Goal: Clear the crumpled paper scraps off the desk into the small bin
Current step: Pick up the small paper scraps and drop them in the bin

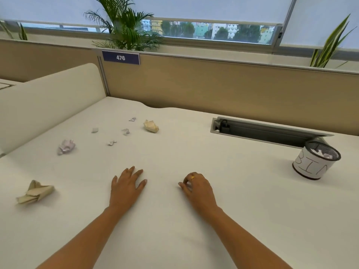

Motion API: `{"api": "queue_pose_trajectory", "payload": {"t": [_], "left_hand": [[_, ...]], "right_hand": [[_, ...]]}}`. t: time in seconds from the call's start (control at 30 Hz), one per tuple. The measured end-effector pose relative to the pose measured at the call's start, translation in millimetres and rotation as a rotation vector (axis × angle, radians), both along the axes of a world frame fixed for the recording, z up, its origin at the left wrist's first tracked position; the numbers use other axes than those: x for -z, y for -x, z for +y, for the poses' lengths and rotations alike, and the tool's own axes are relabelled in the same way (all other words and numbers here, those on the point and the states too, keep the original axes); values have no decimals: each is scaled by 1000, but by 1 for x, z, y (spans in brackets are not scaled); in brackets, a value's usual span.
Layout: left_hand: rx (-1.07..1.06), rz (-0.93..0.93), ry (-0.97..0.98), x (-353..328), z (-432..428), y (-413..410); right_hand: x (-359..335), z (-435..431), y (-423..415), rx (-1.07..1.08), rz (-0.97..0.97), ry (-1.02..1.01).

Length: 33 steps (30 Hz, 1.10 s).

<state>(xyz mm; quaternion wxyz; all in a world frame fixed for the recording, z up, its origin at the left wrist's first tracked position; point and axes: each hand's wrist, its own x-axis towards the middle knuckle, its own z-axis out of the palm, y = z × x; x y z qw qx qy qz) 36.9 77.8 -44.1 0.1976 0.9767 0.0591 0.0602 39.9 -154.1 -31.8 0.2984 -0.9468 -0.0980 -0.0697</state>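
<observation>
I see left grip (127,188) spread flat on the counter (194,148), right grip (197,188) loosely curled, empty; scraps (66,146) ten o'clock, bin (310,166) two o'clock.

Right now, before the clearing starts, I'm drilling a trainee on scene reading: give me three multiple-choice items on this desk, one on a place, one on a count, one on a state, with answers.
1. Where does the bin stand on the desk?
A) far right
B) far left
C) front centre

2. How many tan scraps lie on the desk?
A) one
B) two
C) five

3. What state is the bin in?
A) empty
B) tipped over
C) upright with paper inside

Answers:
1 A: it stands by the cable slot at the right.
2 B: one lies front left, one farther back.
3 C: white paper shows inside its mesh rim.
</observation>
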Motion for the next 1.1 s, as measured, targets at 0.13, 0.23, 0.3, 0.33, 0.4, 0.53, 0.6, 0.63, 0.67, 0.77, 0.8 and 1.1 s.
{"api": "queue_pose_trajectory", "payload": {"t": [0.13,0.23,0.3,0.33,0.4,0.53,0.6,0.63,0.67,0.77,0.8,1.1], "left_hand": [[-127,33,-69,2,54,-8],[-208,50,-73,2,89,-16],[-232,54,-91,1,105,-23],[-239,55,-98,1,111,-26],[-247,50,-89,2,118,-33],[-252,9,-99,7,117,-36],[-255,-5,-102,8,117,-37],[-254,-8,-107,9,117,-37],[-254,-9,-113,10,116,-38],[-257,-19,-132,13,115,-38],[-258,-25,-139,13,115,-38],[-262,-39,-149,17,117,-36]], "right_hand": [[-2,53,-30,-122,28,79],[-10,100,-58,-192,100,164],[-16,129,-76,-224,132,197],[-19,143,-85,-234,143,205],[-24,168,-102,-241,160,195],[-28,203,-133,-255,184,214],[-29,216,-147,-259,198,220],[-29,221,-154,-257,202,208],[-28,225,-160,-254,203,194],[-26,237,-178,-236,193,161],[-27,242,-184,-230,189,151],[-26,266,-231,-238,213,196]]}}
